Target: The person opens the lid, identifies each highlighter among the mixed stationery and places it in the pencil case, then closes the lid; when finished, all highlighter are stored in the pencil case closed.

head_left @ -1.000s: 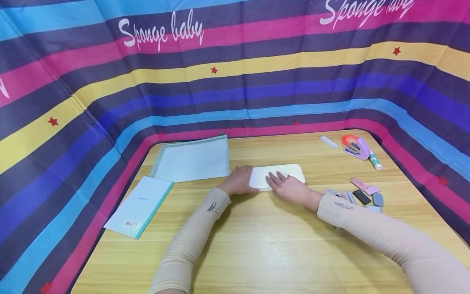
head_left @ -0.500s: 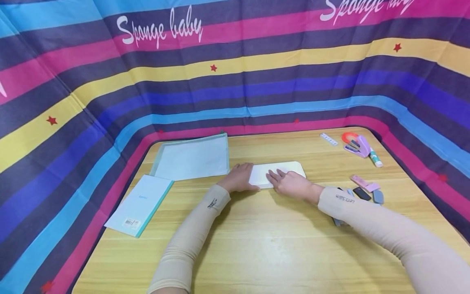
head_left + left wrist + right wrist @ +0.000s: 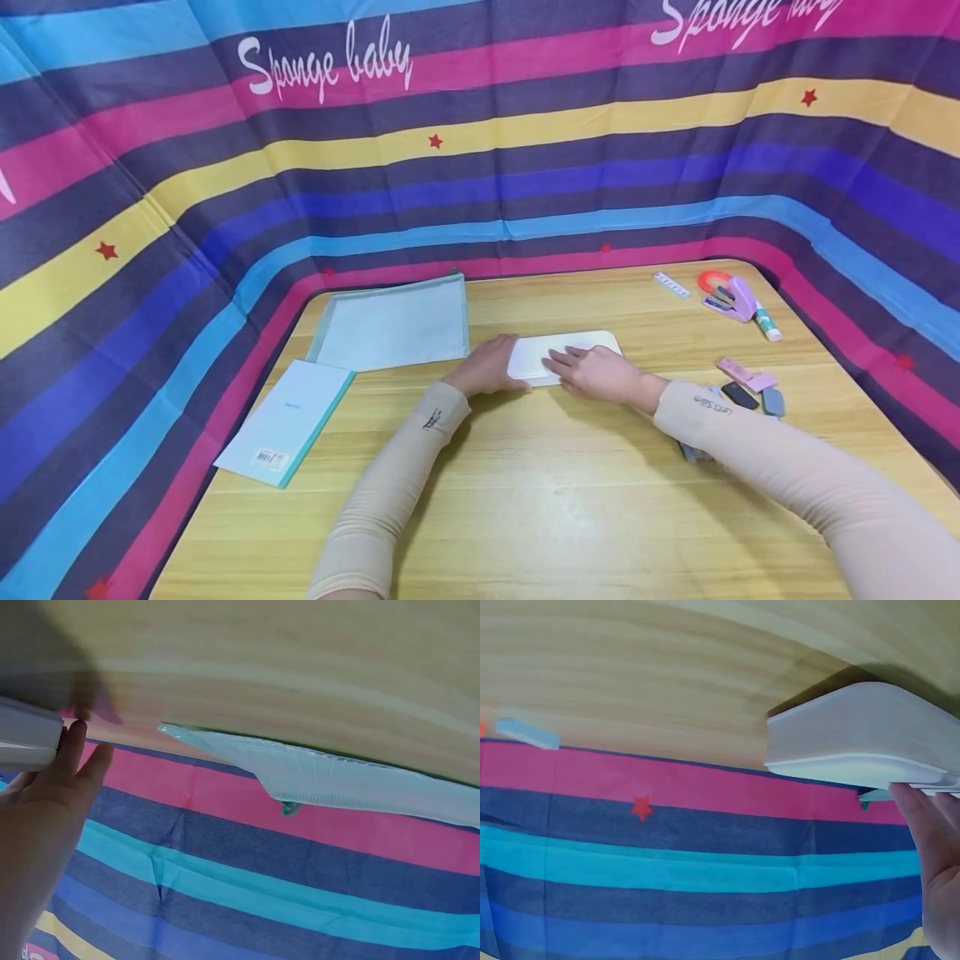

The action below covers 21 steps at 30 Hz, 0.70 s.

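A white box (image 3: 528, 354) with rounded corners, like a pencil case, lies flat at the middle of the table. My left hand (image 3: 487, 367) holds its left end, thumb at the near side and fingers at the far side. In the left wrist view, those fingers (image 3: 75, 761) reach round the end of the box. My right hand (image 3: 596, 373) rests its extended fingertips on the top of the box. From the right wrist, the box's rounded end (image 3: 862, 724) shows, with fingers (image 3: 922, 825) against its upper face. What the box contains is hidden.
A mesh zip pouch (image 3: 397, 325) and a white notebook (image 3: 288, 421) with a teal spine lie left. Back right are a purple stapler (image 3: 742, 300), orange tape ring (image 3: 712, 280), glue stick (image 3: 767, 323) and white strip (image 3: 670, 284). Small blocks (image 3: 740, 395) lie partly behind the right sleeve.
The right hand's fingers have shifted slightly on the top of the box, and its wrist has moved a little right. The left hand keeps its place at the left end.
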### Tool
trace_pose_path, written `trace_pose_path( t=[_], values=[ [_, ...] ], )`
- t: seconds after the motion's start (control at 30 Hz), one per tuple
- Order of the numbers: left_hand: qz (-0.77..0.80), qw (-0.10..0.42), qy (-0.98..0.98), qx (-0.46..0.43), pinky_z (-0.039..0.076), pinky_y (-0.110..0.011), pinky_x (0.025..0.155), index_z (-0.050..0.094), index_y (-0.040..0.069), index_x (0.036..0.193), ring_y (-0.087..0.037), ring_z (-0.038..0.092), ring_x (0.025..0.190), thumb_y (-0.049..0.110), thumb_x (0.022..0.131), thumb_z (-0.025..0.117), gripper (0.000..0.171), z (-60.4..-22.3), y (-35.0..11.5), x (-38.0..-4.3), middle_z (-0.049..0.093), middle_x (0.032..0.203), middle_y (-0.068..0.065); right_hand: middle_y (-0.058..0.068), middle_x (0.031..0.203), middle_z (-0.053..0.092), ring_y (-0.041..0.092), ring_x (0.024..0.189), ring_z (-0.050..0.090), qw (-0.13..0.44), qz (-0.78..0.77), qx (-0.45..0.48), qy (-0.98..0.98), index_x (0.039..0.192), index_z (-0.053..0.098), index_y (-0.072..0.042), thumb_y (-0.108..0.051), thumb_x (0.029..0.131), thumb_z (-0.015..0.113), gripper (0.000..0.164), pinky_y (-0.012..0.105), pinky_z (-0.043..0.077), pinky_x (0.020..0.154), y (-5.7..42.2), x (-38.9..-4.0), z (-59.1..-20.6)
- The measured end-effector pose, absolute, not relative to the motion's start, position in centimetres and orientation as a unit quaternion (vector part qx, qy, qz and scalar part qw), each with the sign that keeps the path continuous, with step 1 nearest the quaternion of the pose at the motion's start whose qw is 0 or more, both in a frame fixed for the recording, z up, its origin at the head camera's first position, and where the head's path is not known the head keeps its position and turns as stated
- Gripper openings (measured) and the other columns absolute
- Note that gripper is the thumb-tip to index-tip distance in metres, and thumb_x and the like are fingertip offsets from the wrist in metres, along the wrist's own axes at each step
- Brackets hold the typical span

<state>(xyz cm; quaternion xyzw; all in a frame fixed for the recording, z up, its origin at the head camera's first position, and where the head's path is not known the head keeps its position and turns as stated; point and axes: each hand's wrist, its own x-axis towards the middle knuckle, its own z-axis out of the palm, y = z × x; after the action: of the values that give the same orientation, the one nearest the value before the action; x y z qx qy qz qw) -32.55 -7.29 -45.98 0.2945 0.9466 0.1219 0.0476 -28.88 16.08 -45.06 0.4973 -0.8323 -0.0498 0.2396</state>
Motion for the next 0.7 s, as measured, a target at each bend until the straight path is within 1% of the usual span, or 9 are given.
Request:
trace_pose_path(
  t=[0.1, 0.27, 0.33, 0.43, 0.5, 0.53, 0.57, 0.63, 0.7],
  values=[
    [0.142, 0.044, 0.942, 0.300, 0.030, -0.031, 0.095, 0.025, 0.007, 0.134, -0.020, 0.039, 0.113, 0.067, 0.058, 0.062, 0.105, -46.0, -7.2, -32.6, 0.037, 0.129, -0.007, 0.008, 0.112, 0.057, 0.026, 0.091, 0.058, 0.225, -0.038, 0.493, -0.840, 0.119, 0.054, -0.010, -0.026, 0.080, 0.058, 0.042, 0.036, 0.050, 0.056, 16.3, -28.8, -44.5],
    [0.170, 0.040, 0.938, 0.300, 0.034, -0.030, 0.091, 0.025, 0.009, 0.134, -0.016, 0.041, 0.107, 0.061, 0.058, 0.067, 0.102, -46.2, -7.3, -32.7, 0.039, 0.127, -0.004, 0.006, 0.107, 0.060, 0.022, 0.089, 0.059, 0.224, -0.012, 0.490, -0.842, 0.119, 0.054, -0.010, -0.025, 0.079, 0.060, 0.042, 0.035, 0.051, 0.059, 16.5, -28.9, -43.4],
    [0.182, 0.049, 0.937, 0.293, 0.032, -0.031, 0.093, 0.020, 0.009, 0.137, -0.017, 0.038, 0.112, 0.062, 0.057, 0.067, 0.106, -46.3, -7.4, -32.7, 0.035, 0.132, -0.005, 0.006, 0.105, 0.061, 0.020, 0.088, 0.060, 0.229, -0.007, 0.493, -0.839, 0.117, 0.055, -0.009, -0.025, 0.078, 0.061, 0.042, 0.034, 0.050, 0.058, 16.5, -29.0, -43.2],
    [0.208, 0.076, 0.934, 0.278, 0.025, -0.033, 0.099, 0.009, 0.007, 0.139, -0.020, 0.027, 0.122, 0.065, 0.056, 0.065, 0.115, -46.4, -7.7, -32.6, 0.022, 0.140, -0.008, 0.007, 0.105, 0.061, 0.021, 0.086, 0.060, 0.243, -0.010, 0.502, -0.830, 0.115, 0.057, -0.008, -0.023, 0.076, 0.063, 0.042, 0.034, 0.051, 0.057, 16.3, -28.9, -43.4],
    [0.231, 0.094, 0.931, 0.268, 0.024, -0.033, 0.099, 0.006, 0.006, 0.140, -0.020, 0.026, 0.123, 0.066, 0.057, 0.063, 0.117, -46.5, -8.1, -32.5, 0.022, 0.140, -0.009, 0.008, 0.104, 0.061, 0.022, 0.085, 0.061, 0.260, -0.017, 0.504, -0.823, 0.114, 0.058, -0.006, -0.022, 0.075, 0.063, 0.042, 0.034, 0.051, 0.056, 16.2, -28.9, -43.5],
    [0.238, 0.099, 0.930, 0.263, 0.027, -0.033, 0.098, 0.009, 0.006, 0.139, -0.019, 0.031, 0.120, 0.067, 0.058, 0.062, 0.114, -46.5, -8.3, -32.6, 0.027, 0.137, -0.009, 0.008, 0.104, 0.061, 0.022, 0.084, 0.061, 0.266, -0.019, 0.504, -0.821, 0.113, 0.058, -0.006, -0.022, 0.075, 0.063, 0.042, 0.034, 0.051, 0.055, 16.2, -28.8, -43.5],
    [0.242, 0.103, 0.930, 0.258, 0.025, -0.034, 0.099, 0.010, 0.006, 0.139, -0.018, 0.032, 0.120, 0.067, 0.059, 0.060, 0.112, -46.5, -8.5, -32.5, 0.029, 0.136, -0.009, 0.009, 0.104, 0.061, 0.022, 0.083, 0.061, 0.271, -0.021, 0.504, -0.820, 0.113, 0.058, -0.006, -0.021, 0.075, 0.062, 0.042, 0.034, 0.051, 0.055, 16.2, -28.9, -43.6],
    [0.246, 0.107, 0.930, 0.252, 0.023, -0.038, 0.099, 0.018, 0.006, 0.137, -0.017, 0.037, 0.116, 0.066, 0.063, 0.058, 0.103, -46.3, -8.8, -32.5, 0.038, 0.130, -0.007, 0.009, 0.104, 0.061, 0.022, 0.083, 0.061, 0.279, -0.027, 0.500, -0.819, 0.113, 0.058, -0.006, -0.021, 0.076, 0.061, 0.041, 0.034, 0.051, 0.055, 16.3, -29.0, -43.5],
    [0.228, 0.108, 0.935, 0.249, 0.018, -0.041, 0.101, 0.024, 0.009, 0.135, -0.020, 0.035, 0.118, 0.066, 0.066, 0.054, 0.095, -46.1, -9.0, -32.5, 0.040, 0.128, -0.007, 0.008, 0.103, 0.061, 0.021, 0.082, 0.061, 0.280, -0.026, 0.495, -0.822, 0.114, 0.058, -0.007, -0.022, 0.077, 0.058, 0.040, 0.034, 0.050, 0.054, 16.4, -29.2, -43.2]
  ],
)
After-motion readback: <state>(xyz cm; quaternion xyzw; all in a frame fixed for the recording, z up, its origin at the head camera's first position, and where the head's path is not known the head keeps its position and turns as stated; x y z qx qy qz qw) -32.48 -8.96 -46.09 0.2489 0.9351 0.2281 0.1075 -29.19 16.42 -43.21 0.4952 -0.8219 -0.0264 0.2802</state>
